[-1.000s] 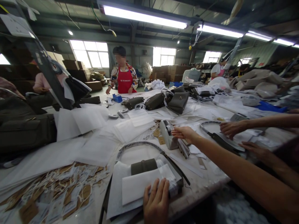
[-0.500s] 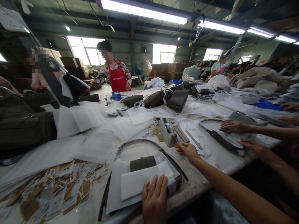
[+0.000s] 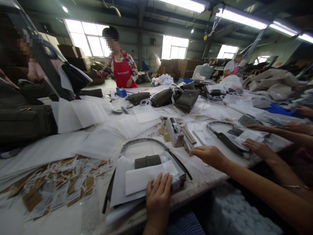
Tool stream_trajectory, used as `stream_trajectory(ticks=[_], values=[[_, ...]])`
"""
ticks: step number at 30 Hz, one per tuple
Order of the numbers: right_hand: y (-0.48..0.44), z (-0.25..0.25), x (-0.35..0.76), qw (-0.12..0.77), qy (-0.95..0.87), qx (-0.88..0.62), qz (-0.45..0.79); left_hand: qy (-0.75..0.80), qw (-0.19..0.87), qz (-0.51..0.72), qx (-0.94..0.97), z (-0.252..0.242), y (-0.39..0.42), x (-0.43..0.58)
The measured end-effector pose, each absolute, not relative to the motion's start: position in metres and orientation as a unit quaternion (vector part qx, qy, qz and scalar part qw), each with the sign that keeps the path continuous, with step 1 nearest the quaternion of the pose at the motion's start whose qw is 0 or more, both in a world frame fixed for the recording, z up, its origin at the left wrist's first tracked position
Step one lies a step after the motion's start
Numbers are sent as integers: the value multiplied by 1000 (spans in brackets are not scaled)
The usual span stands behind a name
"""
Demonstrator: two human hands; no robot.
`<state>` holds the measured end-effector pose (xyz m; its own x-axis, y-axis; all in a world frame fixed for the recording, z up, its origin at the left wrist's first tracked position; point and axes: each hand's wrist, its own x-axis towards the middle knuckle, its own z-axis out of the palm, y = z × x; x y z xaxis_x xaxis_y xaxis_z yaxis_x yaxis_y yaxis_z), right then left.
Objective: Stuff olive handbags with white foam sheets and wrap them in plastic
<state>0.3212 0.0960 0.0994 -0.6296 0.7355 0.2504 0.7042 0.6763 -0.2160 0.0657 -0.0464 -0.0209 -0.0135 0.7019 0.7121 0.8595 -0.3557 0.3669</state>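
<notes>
My left hand (image 3: pixel 158 192) lies flat, fingers stretched out, on a folded white paper sheet (image 3: pixel 139 181). The sheet is on a dark olive handbag, whose olive part (image 3: pixel 148 161) shows above it; clear plastic covers its right side. A wrapped curved handle (image 3: pixel 144 141) arches behind the bag. More white paper (image 3: pixel 118 186) spreads under it on the left. My right hand (image 3: pixel 210 157) is closed, fingertips pressed together near the ends of some taupe strips (image 3: pixel 188 134); what is in the fingers is hidden. A grey tape dispenser (image 3: pixel 174 133) stands just left of the strips.
Hang tags with strings (image 3: pixel 66 184) are heaped at left, by stacked white sheets (image 3: pixel 88 112). Olive bags (image 3: pixel 188 100) lie across the table's middle. A co-worker's hands (image 3: pixel 259 149) work on a similar bag (image 3: pixel 227 141) at right. A person in a red apron (image 3: pixel 123 72) stands opposite.
My right hand has moved slightly right, away from the tape dispenser's front end, and its wrist has turned. My left hand stays on the paper. The camera view has tilted down a little.
</notes>
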Motion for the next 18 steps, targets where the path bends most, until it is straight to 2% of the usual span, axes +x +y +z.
stream_trajectory(ticks=[3, 8, 11, 18], values=[[81, 123, 307, 70, -956, -285, -1, -567, 74, -424, -702, -20, -48, 65], [75, 138, 257, 0, -986, -165, 27, -577, 67, -396, -711, -18, -50, 64], [84, 134, 230, -51, -989, -136, 40, -578, 71, -395, -711, -19, -50, 65], [109, 124, 184, -191, -977, -95, -14, -576, 99, -407, -702, -20, -48, 67]])
